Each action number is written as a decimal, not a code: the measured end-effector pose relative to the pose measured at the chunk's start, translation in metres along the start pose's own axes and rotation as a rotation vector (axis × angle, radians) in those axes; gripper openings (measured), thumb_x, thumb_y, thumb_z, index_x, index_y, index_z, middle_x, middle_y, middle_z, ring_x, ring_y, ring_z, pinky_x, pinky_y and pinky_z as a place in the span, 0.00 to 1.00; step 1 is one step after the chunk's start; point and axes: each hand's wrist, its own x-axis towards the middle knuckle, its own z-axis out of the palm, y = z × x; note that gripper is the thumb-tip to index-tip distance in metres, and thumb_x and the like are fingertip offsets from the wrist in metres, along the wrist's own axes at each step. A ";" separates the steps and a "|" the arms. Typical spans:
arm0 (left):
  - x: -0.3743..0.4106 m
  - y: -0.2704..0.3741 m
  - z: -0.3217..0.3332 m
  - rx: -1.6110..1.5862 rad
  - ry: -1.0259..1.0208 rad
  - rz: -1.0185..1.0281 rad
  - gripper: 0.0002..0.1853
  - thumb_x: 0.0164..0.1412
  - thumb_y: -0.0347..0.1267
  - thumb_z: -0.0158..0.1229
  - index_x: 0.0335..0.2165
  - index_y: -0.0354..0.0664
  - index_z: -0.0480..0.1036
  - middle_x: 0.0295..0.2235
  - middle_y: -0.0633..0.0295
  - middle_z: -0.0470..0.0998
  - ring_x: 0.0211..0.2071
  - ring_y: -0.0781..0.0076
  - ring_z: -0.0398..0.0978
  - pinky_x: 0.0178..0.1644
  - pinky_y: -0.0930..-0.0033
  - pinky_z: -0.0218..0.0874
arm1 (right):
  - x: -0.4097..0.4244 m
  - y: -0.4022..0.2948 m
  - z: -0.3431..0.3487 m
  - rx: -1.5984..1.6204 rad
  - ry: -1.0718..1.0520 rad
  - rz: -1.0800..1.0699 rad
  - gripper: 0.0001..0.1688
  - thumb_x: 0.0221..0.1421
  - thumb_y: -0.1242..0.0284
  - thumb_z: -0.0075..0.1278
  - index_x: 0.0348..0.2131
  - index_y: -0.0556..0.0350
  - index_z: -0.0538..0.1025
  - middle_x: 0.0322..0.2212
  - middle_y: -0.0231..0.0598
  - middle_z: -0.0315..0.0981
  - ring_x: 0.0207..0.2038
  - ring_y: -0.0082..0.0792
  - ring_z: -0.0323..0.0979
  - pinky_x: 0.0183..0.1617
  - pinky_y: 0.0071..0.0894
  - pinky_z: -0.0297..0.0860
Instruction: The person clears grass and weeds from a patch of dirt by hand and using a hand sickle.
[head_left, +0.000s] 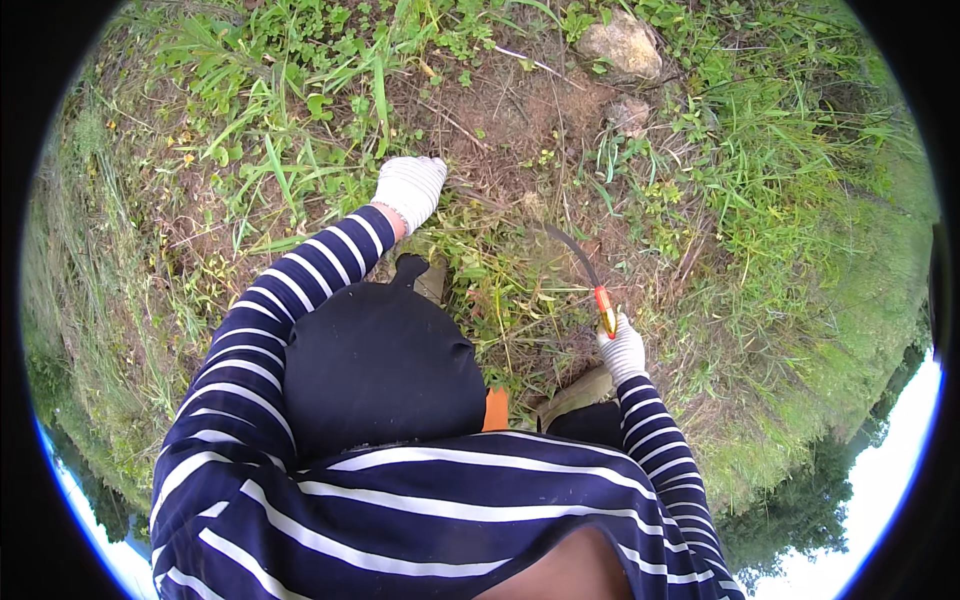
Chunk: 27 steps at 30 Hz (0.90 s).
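Observation:
A curved sickle blade (577, 251) extends up and left from its red-and-yellow handle (605, 309). My right hand (624, 351), in a white knit glove, is closed around that handle. The blade lies over cut or flattened weeds and bare soil, with its tip pointing left. Ahead and to the left, my left hand (411, 189) wears a matching white glove and is down among green weeds (330, 169). Its back faces me and its fingers curl under, so any stems in it are hidden. Between the hands lie leafy stems (510, 292) and dry stalks.
My bent knee in black cloth (382, 360) is below my left hand. An orange object (496, 409) shows beside it. A large pale rock (621, 46) and a smaller stone (628, 114) sit ahead. Taller grass (795, 150) grows on the right.

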 end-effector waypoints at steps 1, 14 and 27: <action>-0.004 -0.003 -0.001 -0.013 0.021 -0.014 0.11 0.59 0.26 0.45 0.36 0.39 0.75 0.30 0.53 0.80 0.31 0.56 0.80 0.33 0.56 0.70 | 0.003 -0.019 -0.006 0.052 0.003 -0.030 0.12 0.63 0.68 0.46 0.41 0.59 0.72 0.27 0.43 0.77 0.29 0.40 0.74 0.36 0.33 0.70; -0.052 0.027 -0.002 0.003 -0.307 0.510 0.09 0.60 0.28 0.48 0.33 0.41 0.76 0.27 0.53 0.79 0.28 0.54 0.79 0.29 0.54 0.69 | -0.006 -0.061 -0.049 -0.372 -0.086 -0.087 0.19 0.55 0.62 0.54 0.43 0.52 0.74 0.27 0.48 0.77 0.30 0.52 0.76 0.34 0.45 0.71; 0.022 0.047 -0.118 -0.117 -0.323 0.471 0.26 0.54 0.44 0.61 0.49 0.46 0.73 0.47 0.57 0.76 0.47 0.58 0.75 0.47 0.59 0.68 | -0.063 -0.101 -0.059 -0.106 0.045 0.073 0.17 0.56 0.64 0.55 0.38 0.56 0.68 0.22 0.53 0.74 0.28 0.56 0.75 0.31 0.47 0.69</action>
